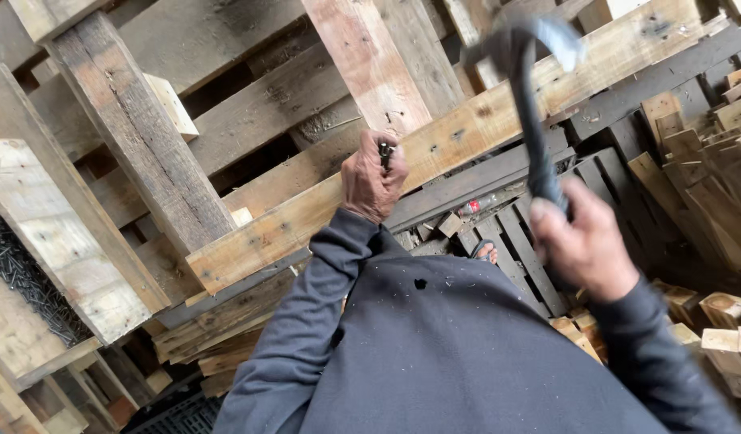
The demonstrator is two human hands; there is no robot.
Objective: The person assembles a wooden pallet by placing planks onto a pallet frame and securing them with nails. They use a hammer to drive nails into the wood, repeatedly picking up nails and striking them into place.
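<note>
Rough wood, dark metal
I see a matt, unfinished pale plank (467,133), a dull dark metal hammer (531,112), and soft matt cloth sleeves (322,321)

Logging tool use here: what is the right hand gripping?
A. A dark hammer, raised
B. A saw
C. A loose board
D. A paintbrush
A: the right hand grips the dark handle of a hammer, its head lifted above the pale pallet board.

Two hands (373,183), one hammer (531,104), one foot (484,252), and too many planks to count.
</note>
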